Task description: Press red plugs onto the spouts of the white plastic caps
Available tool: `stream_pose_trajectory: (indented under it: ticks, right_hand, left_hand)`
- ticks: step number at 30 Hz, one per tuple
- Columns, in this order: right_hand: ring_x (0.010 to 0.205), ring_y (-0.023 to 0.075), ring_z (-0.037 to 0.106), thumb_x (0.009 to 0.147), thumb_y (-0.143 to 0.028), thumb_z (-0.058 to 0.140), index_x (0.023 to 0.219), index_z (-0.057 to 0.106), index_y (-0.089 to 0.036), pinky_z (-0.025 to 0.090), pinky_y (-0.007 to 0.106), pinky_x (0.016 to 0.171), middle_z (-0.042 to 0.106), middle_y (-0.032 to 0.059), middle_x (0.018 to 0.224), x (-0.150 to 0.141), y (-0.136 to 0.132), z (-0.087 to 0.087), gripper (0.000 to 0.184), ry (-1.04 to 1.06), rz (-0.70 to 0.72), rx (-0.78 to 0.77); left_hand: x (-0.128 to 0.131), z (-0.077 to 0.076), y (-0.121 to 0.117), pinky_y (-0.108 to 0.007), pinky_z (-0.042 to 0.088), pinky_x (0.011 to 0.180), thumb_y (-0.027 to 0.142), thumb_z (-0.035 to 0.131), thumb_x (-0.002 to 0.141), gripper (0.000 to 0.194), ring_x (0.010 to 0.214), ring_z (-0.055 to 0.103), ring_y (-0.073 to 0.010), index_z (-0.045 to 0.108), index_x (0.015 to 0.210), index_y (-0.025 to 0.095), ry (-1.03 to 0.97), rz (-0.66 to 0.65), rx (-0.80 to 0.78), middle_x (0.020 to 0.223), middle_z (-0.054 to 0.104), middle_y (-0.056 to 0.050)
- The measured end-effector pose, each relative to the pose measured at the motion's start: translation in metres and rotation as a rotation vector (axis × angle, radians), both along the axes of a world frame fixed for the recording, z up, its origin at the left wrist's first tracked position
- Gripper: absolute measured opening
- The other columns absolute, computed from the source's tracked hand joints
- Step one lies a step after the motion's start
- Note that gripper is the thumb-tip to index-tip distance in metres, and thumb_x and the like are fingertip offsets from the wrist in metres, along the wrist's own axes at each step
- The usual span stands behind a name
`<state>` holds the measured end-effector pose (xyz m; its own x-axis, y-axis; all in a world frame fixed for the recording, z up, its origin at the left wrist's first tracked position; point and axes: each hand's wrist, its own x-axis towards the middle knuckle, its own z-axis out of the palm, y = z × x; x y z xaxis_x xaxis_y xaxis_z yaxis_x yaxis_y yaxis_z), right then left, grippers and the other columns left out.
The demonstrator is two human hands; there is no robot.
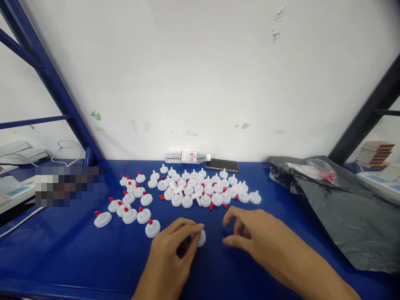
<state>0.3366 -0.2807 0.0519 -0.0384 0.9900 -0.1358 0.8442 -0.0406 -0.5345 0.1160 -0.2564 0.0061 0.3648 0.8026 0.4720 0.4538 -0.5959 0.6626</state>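
Note:
My left hand (175,248) is closed on a white plastic nozzle cap (202,238) near the front of the blue table; the fingers hide most of it. To its right, my right hand (250,233) is open, thumb and fingers apart with nothing between them. Beyond both hands spreads a pile of white nozzle caps (205,201), each a round disc with a thin spout. Small red tips (211,206) lie loose among them. On the left stands a group of white caps with red tips (129,216) on their spouts.
A clear plastic bottle (188,157) lies against the wall beside a dark phone (222,165). A black plastic bag (343,216) covers the table's right side, with a clear bag of red pieces (327,176) on top. Blue metal posts (59,79) rise at the left.

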Motion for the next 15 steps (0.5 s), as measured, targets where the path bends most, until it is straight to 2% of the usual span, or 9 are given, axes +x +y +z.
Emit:
stream_pose_trajectory:
  ticks: [3, 6, 10, 13, 15]
  right_hand:
    - [0.079, 0.0248, 0.071, 0.093, -0.033, 0.062, 0.099, 0.071, -0.032, 0.041, 0.031, 0.067, 0.078, -0.0002, 0.086, 0.012, 0.002, 0.008, 0.011, -0.135, -0.211, 0.146]
    - [0.081, 0.0261, 0.072, 0.098, -0.032, 0.052, 0.102, 0.071, -0.030, 0.044, 0.034, 0.069, 0.078, 0.0034, 0.092, 0.024, 0.008, 0.007, 0.020, -0.227, -0.376, 0.331]
    - [0.102, 0.0290, 0.071, 0.101, -0.028, 0.042, 0.128, 0.067, -0.021, 0.050, 0.040, 0.087, 0.073, 0.0110, 0.121, 0.038, 0.014, -0.014, 0.037, -0.309, -0.337, 0.450]
    - [0.130, 0.0331, 0.058, 0.103, -0.027, 0.039, 0.145, 0.055, -0.013, 0.045, 0.045, 0.105, 0.058, 0.0167, 0.147, 0.046, 0.015, -0.032, 0.047, -0.357, -0.269, 0.473]
    - [0.134, 0.0339, 0.055, 0.103, -0.026, 0.038, 0.146, 0.053, -0.009, 0.044, 0.046, 0.108, 0.057, 0.0190, 0.148, 0.049, 0.015, -0.037, 0.049, -0.366, -0.256, 0.439]
  left_hand:
    - [-0.028, 0.000, 0.002, -0.019, 0.056, 0.060, 0.027, 0.063, 0.092, 0.017, 0.065, 0.070, -0.0116, 0.079, 0.098, 0.027, 0.054, 0.160, 0.057, 0.096, 0.078, 0.001]
    - [-0.054, 0.000, 0.006, -0.021, 0.058, 0.062, 0.039, 0.064, 0.090, 0.018, 0.066, 0.073, -0.0145, 0.079, 0.092, 0.029, 0.084, 0.287, 0.107, 0.095, 0.080, 0.001]
    - [-0.081, 0.001, 0.018, -0.023, 0.058, 0.063, 0.049, 0.064, 0.085, 0.025, 0.067, 0.075, -0.0167, 0.079, 0.092, 0.031, 0.124, 0.433, 0.090, 0.094, 0.081, 0.002]
    - [-0.095, 0.001, 0.029, -0.025, 0.058, 0.065, 0.053, 0.062, 0.083, 0.029, 0.068, 0.076, -0.0188, 0.078, 0.094, 0.032, 0.162, 0.521, 0.059, 0.095, 0.081, 0.003]
    - [-0.103, 0.001, 0.035, -0.026, 0.057, 0.066, 0.053, 0.060, 0.084, 0.029, 0.071, 0.077, -0.0202, 0.078, 0.096, 0.033, 0.191, 0.571, 0.040, 0.097, 0.081, 0.003]
